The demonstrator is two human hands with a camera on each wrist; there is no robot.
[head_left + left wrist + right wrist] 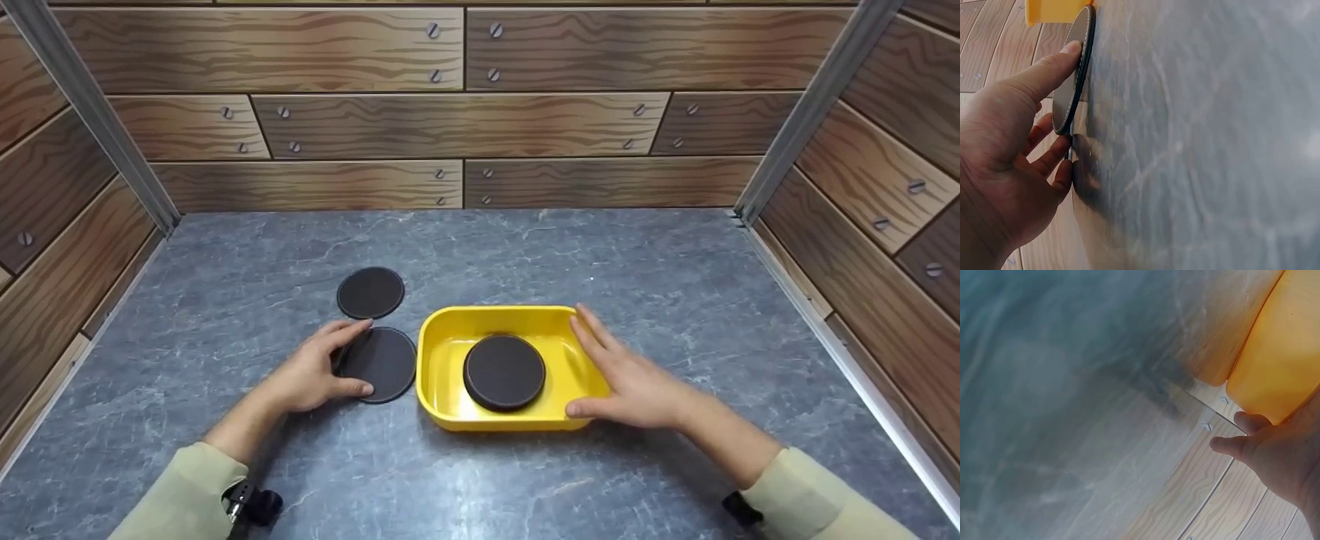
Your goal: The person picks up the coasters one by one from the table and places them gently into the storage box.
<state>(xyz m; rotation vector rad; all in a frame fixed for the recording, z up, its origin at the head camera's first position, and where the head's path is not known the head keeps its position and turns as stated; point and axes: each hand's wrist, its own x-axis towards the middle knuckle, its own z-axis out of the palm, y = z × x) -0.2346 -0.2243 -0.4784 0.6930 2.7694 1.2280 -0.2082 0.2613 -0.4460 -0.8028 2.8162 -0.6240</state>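
A yellow tray sits mid-table and holds a dark round coaster stack. My right hand rests against the tray's right wall, with straight fingers along the rim and the thumb at the front corner. In the right wrist view the right hand sits just beside the tray. My left hand pinches the left edge of a flat dark coaster beside the tray. The left wrist view shows that coaster tipped up off the table between thumb and fingers of the left hand. A second coaster lies just behind.
The grey stone-patterned table is enclosed by wood-patterned walls at the back and on both sides. Metal posts stand in the back corners.
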